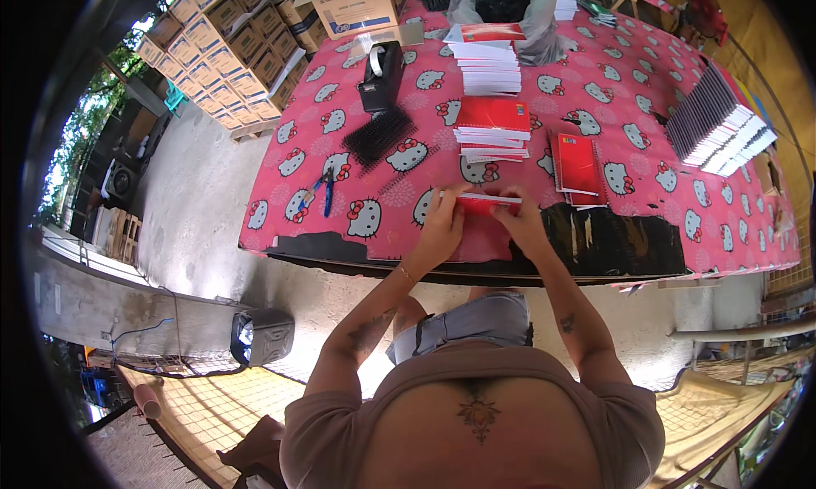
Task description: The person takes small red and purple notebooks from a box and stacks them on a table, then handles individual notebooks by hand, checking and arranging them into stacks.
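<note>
Near the front edge of the table, a thin red-covered notebook (483,205) is held between my two hands, its white page edge toward the far side. My left hand (440,224) is closed on its left end and my right hand (520,220) on its right end. Just beyond lies a stack of red-covered notebooks (493,128). To the right are a few red spiral notebooks (579,164). Black binding coils (378,135) lie in a bundle to the left, with blue-handled pliers (328,192) nearer me.
A pink patterned cloth (629,90), torn at the front, covers the table. A black tape dispenser (382,77) stands behind the coils. Farther back are another notebook stack (489,68) and a plastic bag (544,39) of black coils. Spiral notebooks (722,124) are piled right; cartons (225,60) stand left.
</note>
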Demonstrator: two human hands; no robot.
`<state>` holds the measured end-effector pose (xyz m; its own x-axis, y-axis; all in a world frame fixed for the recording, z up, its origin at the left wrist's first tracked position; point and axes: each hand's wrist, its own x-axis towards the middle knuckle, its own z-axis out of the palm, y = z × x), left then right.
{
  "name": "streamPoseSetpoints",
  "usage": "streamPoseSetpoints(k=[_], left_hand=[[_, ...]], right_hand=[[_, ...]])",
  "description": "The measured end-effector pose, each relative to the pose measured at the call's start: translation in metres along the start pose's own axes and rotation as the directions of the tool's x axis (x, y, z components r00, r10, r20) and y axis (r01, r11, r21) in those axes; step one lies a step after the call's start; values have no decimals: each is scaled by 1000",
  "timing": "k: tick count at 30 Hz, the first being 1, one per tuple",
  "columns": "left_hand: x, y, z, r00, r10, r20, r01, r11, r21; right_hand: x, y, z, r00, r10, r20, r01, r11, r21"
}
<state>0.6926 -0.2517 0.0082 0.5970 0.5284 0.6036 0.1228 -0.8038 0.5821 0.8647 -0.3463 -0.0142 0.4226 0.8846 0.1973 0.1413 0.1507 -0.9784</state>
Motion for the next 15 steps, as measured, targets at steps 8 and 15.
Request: streamPoseSetpoints(k=[8, 15], left_hand=[[72, -77, -47, 998, -38, -55, 50, 969, 242], [60, -46, -47, 992, -95, -83, 85, 991, -107]], right_hand=[[-4, -13, -16, 990, 66, 126, -59, 997, -51], [-6, -8, -20, 993, -38, 115, 51, 992, -115]])
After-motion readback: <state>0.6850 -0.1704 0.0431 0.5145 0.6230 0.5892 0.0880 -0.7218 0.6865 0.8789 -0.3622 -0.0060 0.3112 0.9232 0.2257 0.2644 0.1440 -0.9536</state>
